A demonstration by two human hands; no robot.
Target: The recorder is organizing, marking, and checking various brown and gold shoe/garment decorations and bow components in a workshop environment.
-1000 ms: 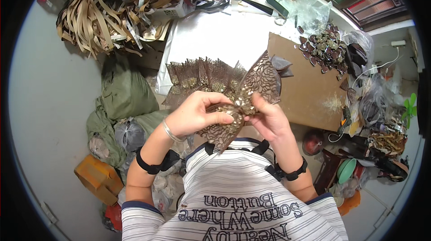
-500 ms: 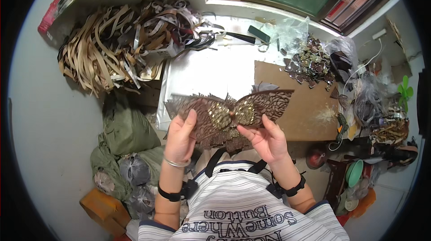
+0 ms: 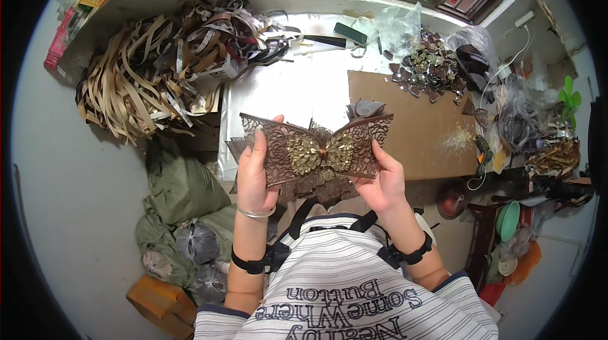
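Note:
A brown lace bow (image 3: pixel 277 150) with an openwork flower pattern is stretched between my two hands, over the near edge of the table. At its middle sits a gold rhinestone ornament (image 3: pixel 322 154) shaped like a smaller bow. My left hand (image 3: pixel 256 182) grips the left wing, thumb in front and fingers behind. On the right wing's lower edge, my right hand (image 3: pixel 383 183) is closed with the thumb up and the fingertips partly behind the lace. Beneath lies a heap of similar brown lace bows (image 3: pixel 316 190), partly hidden by the held one.
A brown board (image 3: pixel 405 131) covers the table's right side, with a pile of jewelled ornaments (image 3: pixel 430 61) at its far corner. A glue gun (image 3: pixel 483 150) lies at its right edge. Tan and dark strips (image 3: pixel 139 74) are heaped at left, above green sacks (image 3: pixel 177 178).
The bow has turned to show its front more squarely, its wings less tilted. My right fingers have moved from near the centre ornament to the right wing's lower edge. The view has shifted slightly.

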